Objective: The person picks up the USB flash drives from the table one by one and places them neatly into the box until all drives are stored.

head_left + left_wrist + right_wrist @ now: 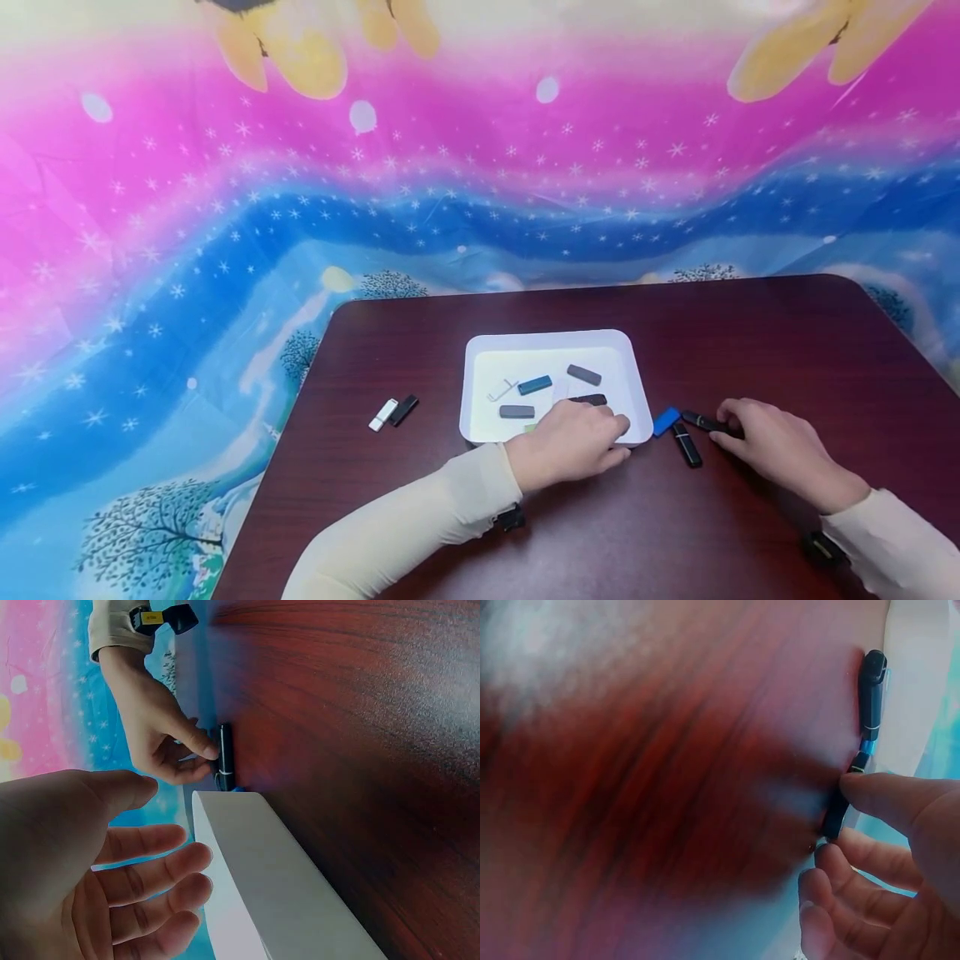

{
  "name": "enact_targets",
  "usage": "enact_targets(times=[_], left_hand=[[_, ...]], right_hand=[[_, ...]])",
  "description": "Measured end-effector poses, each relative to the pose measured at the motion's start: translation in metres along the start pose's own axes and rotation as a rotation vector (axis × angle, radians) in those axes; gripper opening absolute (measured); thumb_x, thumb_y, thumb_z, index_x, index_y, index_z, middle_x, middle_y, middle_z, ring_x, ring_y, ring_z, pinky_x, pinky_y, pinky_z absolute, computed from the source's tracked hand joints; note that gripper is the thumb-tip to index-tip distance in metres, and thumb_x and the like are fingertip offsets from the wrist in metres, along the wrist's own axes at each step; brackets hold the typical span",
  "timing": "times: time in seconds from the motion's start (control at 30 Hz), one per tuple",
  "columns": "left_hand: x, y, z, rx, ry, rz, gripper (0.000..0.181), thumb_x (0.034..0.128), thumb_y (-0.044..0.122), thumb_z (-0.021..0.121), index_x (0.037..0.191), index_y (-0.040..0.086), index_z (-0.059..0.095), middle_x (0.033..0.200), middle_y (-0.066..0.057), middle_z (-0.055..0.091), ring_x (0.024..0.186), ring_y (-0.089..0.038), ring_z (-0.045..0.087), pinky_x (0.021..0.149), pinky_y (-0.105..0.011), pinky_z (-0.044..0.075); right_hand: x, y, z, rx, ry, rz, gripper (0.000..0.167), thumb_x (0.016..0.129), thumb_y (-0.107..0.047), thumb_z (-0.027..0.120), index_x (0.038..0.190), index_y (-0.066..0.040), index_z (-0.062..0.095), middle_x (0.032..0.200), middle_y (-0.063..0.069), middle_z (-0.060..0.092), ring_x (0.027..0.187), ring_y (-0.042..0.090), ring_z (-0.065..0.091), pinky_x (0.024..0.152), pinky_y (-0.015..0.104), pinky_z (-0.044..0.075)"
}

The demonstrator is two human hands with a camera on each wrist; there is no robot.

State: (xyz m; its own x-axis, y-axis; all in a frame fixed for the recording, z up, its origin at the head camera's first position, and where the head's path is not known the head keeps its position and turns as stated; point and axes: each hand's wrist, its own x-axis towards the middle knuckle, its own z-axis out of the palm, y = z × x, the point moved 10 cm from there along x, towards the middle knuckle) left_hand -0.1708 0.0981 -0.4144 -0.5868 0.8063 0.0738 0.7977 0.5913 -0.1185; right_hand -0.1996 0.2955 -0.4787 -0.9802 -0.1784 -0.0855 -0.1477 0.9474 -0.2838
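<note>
I note left hand point(566, 442) at the near rim of the white tray point(551, 340), fingers loosely parted, holding nothing; right hand point(776, 442) pinches a black stick point(701, 421) on the right. Partway, I judge: several sticks point(517, 412) inside, loose sticks point(383, 414) left and right. Open table point(720, 333) beyond, up to the far edge.

Left forearm point(420, 512) slants in from the near left, left hand point(566, 446) at centre pointing right, its fingers point(161, 881) loosely bent, its thumb point(124, 787) apart! And on the right, right forearm point(896, 537) in from the near right, right hand point(776, 442) aimed far left, right thumb point(889, 796) and fingertips point(832, 862) pinching.
</note>
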Motion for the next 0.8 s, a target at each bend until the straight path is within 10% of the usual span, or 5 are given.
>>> enact_targets(times=[0.8], left_hand=[[0.002, -0.005, -0.002, -0.023, -0.006, -0.022, 0.023, 0.0986, 0.047, 0.059, 0.103, 0.027, 0.069, 0.083, 0.011, 0.069, 0.073, -0.002, 0.065, 0.049, -0.023, 0.043]], right_hand=[[0.001, -0.004, -0.020, 0.024, 0.035, -0.010, 0.022, 0.091, -0.025, 0.072, 0.102, -0.006, 0.071, 0.077, -0.001, 0.067, 0.061, 0.010, 0.051, 0.047, 0.031, 0.037]])
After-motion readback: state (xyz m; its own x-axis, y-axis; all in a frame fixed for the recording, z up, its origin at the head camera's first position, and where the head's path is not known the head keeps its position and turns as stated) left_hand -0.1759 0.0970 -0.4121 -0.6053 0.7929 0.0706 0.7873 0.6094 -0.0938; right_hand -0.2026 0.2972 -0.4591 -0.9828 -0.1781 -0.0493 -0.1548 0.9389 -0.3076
